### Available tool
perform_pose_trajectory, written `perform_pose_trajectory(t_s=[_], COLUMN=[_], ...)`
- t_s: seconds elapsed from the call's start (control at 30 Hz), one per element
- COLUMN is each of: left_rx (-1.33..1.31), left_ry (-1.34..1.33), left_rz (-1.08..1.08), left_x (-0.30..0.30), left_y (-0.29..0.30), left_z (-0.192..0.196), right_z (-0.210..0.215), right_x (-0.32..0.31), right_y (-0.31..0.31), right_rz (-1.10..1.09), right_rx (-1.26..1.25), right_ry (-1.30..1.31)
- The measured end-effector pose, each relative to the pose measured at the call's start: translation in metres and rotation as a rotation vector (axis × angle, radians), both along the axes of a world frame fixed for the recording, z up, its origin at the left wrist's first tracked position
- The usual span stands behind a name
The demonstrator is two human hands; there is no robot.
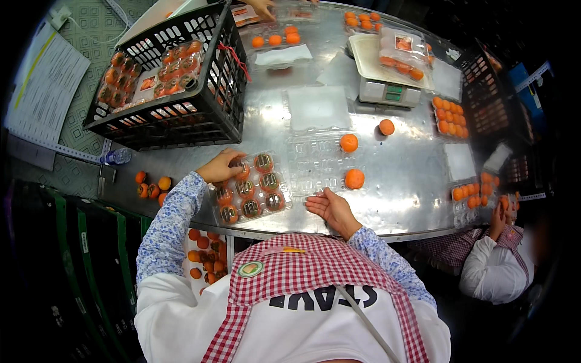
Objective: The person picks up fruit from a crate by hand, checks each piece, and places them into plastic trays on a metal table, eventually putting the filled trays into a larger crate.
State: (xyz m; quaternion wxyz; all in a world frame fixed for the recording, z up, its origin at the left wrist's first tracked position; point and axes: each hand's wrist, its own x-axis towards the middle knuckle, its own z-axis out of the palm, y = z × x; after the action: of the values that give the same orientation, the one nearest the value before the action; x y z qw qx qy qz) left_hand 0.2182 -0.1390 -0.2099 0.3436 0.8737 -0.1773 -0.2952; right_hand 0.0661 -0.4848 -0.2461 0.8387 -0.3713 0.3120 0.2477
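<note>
A clear plastic pack of persimmons [246, 189], calyx ends up, lies near the table's front edge. My left hand [221, 166] is closed over its far left corner, the fingertips on the plastic. To the right, an open clear tray [311, 163] holds one persimmon [349, 143] at its far right and another [354, 178] nearer to me. My right hand [333, 210] rests at that tray's near edge, palm partly up and fingers spread, with nothing in it. A further loose persimmon [386, 127] sits beyond the tray on the right.
A black crate [224, 115] of packed persimmons stands at the left. Beyond the tray lies a white sheet [318, 107]; a scale [390, 92] with packs on it stands at the back right. Loose persimmons [143, 190] lie far left. Co-workers' hands [497, 221] show at right and at the top.
</note>
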Motion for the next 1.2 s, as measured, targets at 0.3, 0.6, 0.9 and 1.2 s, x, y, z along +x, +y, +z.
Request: perform_pose_trajectory(t_s=[0.3,0.6,0.9,1.2], left_rx=[0.009,0.213,0.236,0.141], left_ry=[-0.519,-0.275,-0.390,-0.310], left_rz=[0.410,0.827,0.873,0.963], left_x=[-0.037,-0.162,-0.185,-0.181], left_y=[0.023,0.050,0.021,0.015], left_z=[-0.029,-0.036,-0.042,-0.038], right_z=[-0.005,-0.011,-0.007,0.025], right_x=[-0.001,0.000,0.004,-0.009], right_y=[-0.002,-0.016,-0.014,0.015], right_rz=[0.015,-0.004,-0.058,0.373], right_rx=[-0.009,-0.041,-0.055,-0.354], right_ry=[-0.026,-0.045,-0.049,-0.229])
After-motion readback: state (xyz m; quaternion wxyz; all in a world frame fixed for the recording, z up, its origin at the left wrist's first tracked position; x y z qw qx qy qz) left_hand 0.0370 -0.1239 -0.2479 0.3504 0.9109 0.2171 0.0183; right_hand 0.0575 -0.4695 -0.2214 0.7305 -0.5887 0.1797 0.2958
